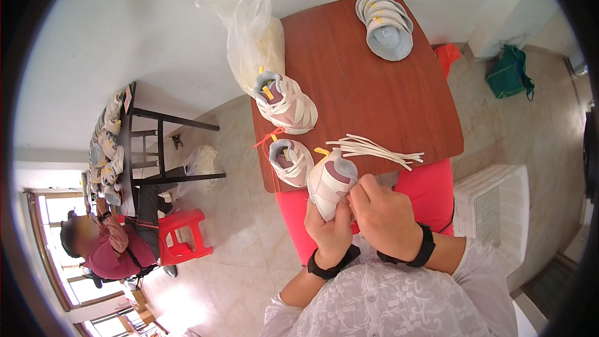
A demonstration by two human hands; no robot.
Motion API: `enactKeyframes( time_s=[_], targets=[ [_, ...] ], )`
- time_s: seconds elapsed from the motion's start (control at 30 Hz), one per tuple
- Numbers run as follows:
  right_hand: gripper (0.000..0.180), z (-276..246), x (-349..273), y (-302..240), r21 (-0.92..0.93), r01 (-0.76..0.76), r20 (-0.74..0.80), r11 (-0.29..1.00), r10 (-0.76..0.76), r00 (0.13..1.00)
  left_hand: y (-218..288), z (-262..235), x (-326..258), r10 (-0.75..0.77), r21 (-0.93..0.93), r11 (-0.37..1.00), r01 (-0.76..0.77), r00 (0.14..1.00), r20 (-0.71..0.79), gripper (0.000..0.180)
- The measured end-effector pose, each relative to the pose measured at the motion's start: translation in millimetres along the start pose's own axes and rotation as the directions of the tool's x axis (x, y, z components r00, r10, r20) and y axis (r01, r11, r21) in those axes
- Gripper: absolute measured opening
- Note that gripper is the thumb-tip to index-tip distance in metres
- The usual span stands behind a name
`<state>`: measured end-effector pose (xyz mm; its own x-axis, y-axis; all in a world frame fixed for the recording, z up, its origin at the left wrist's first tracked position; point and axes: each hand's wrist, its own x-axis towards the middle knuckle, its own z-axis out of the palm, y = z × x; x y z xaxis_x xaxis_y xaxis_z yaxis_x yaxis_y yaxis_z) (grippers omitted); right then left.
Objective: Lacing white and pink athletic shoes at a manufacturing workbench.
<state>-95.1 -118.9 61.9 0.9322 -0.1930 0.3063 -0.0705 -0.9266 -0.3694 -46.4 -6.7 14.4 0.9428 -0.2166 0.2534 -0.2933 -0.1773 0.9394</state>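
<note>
A small white and pink shoe (329, 181) is held over my lap at the near edge of the brown table (374, 87). My left hand (329, 228) grips it from below, and my right hand (382, 212) pinches at its side. Just beyond lies a bundle of white laces (374, 148) on the table. Another small shoe (291, 161) sits at the table's near left corner, with a larger pile of the same shoes (286, 103) behind it.
A stack of grey insoles (387, 25) lies at the table's far right, a clear plastic bag (253, 37) at its far left. A white crate (493, 203) stands on my right, a green bag (508, 72) on the floor. Another person (106, 246) sits at a black table (134, 143) with shoes.
</note>
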Motion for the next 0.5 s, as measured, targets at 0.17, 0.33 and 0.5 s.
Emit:
enactKeyframes(
  time_s=[0.17,0.33,0.5],
  targets=[
    [0.018,-1.3,-0.8,4.0,0.108,-0.070,0.012,0.992,0.069,0.998,-8.4,-12.8,13.7,-0.244,-0.040,0.969,0.244,0.970,-0.003,0.023],
    [0.018,-9.7,11.7,17.3,0.547,-0.064,-0.107,0.835,0.146,0.983,-6.3,-34.5,24.7,-0.399,-0.467,0.724,0.509,0.860,0.319,0.032],
    [0.016,-13.3,5.5,-1.1,0.597,0.014,-0.189,0.802,0.123,0.974,-20.1,-38.2,18.3,-0.143,-0.651,0.584,0.485,0.851,0.506,0.048]
  ],
)
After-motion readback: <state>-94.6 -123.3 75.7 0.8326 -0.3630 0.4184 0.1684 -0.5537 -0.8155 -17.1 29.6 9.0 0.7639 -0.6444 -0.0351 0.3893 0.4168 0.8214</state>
